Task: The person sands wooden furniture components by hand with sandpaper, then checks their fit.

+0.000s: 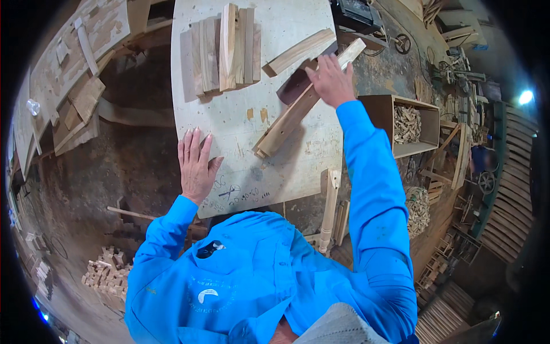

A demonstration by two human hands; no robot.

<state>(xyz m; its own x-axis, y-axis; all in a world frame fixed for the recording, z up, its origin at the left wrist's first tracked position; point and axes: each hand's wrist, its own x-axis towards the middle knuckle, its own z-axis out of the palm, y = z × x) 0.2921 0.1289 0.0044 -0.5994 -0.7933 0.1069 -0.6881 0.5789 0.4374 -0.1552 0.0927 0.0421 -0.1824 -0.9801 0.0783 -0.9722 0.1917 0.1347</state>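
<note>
On the pale tabletop [229,114], my left hand [196,166] lies flat near the left edge, its fingers stretched out and holding nothing. Farther right, my right hand [332,82] is laid over a long wooden piece [289,121], its thumb and fingers across the upper part. That piece slants from the table's middle toward the far right. Beside its left side is a flat dark brown thing [295,85], partly covered, its kind unclear. A shorter curved wooden piece [301,53] lies just beyond. Several wooden strips [226,51] are lined up at the far left.
To the right stands an open wooden box [389,109] holding small wood offcuts [407,124]. A shaped wooden leg [329,209] leans at the table's near edge. More offcuts [417,212] are heaped on the right; stacked blocks [109,269] sit on the lower-left floor.
</note>
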